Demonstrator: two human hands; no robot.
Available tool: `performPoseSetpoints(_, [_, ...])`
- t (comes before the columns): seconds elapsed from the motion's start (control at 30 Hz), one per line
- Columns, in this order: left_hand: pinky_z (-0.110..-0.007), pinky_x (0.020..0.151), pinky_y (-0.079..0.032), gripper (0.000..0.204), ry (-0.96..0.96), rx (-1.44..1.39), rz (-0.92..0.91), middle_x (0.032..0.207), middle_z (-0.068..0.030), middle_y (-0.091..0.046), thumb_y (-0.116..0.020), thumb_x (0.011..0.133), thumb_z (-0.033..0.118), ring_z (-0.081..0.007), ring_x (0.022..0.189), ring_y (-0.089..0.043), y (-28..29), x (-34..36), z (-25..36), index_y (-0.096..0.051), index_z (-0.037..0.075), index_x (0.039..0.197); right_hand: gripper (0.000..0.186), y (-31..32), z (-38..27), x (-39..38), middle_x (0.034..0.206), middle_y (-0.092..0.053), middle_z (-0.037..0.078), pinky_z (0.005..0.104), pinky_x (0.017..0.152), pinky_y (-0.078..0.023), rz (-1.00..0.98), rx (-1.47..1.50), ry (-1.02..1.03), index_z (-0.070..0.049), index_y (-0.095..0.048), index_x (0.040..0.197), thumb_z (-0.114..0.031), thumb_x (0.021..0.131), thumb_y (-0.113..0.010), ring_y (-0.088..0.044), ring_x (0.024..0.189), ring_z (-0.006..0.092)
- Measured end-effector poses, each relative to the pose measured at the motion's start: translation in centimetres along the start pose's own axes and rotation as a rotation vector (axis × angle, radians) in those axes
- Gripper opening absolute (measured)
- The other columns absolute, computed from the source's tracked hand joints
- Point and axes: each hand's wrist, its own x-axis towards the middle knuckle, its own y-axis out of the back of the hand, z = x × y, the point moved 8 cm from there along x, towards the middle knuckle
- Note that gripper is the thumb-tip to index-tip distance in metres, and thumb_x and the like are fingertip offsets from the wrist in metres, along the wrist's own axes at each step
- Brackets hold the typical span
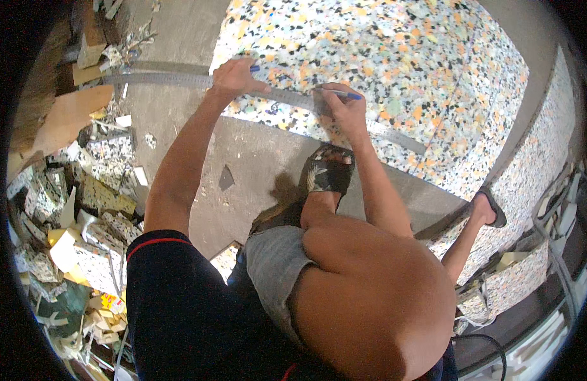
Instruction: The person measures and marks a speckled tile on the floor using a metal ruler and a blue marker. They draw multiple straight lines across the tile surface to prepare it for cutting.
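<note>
A long metal ruler lies slantwise across a speckled foam sheet, its left part reaching past the sheet over the floor. My left hand bears down on the ruler at the sheet's left edge, thumb stretched along it. From its curled fingers sticks a small blue piece that looks like a pen cap. Farther right along the ruler, my right hand pinches a blue pen. The pen's tip end points left, close to the ruler's upper edge; whether it touches the foam I cannot tell.
Foam scraps are heaped at the left, below brown boards. My sandalled foot stands just below the sheet; my other foot rests at the right on another speckled foam piece. More offcuts lie lower right.
</note>
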Motion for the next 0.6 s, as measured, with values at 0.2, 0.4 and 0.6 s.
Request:
performPoseSetpoints(0.2, [-0.047,0.103,-0.049,0.09,-0.03,-0.01,-0.027,0.126,-0.0163,-0.068,-0.089,0.067,0.056,-0.0323,0.121,-0.063,-0.5,0.7,-0.6,-0.061,0.004,0.135,0.039,5.3,-2.5,-3.4,0.104,-0.073,0.018,0.0368,0.08,-0.053,0.277,-0.338,0.372,-0.002,-0.068,0.125,-0.014,0.089,-0.075,-0.068,0.092,0.0259])
performPoseSetpoints(0.4, [-0.04,0.083,-0.054,0.067,-0.117,-0.187,0.017,0.096,-0.012,-0.071,-0.089,0.068,0.053,-0.0252,0.088,-0.067,1.2,-1.7,0.7,-0.067,0.003,0.107,0.059,9.8,-4.5,-10.9,0.105,-0.064,0.017,0.0477,0.086,-0.048,0.232,-1.109,0.479,-0.008,-0.059,0.129,-0.021,0.077,-0.082,-0.061,0.098,0.0368])
performPoseSetpoints(0.6, [-0.045,0.086,-0.047,0.056,-0.426,-0.079,0.285,0.086,-0.0108,-0.066,-0.092,0.066,0.05,-0.0275,0.087,-0.061,7.1,-8.8,11.8,-0.059,0.008,0.083,0.047,14.8,-2.8,-18.3,0.1,-0.058,0.015,0.0495,0.075,-0.048,0.236,-1.014,0.393,-0.009,-0.058,0.123,-0.022,0.083,-0.078,-0.061,0.09,0.0376])
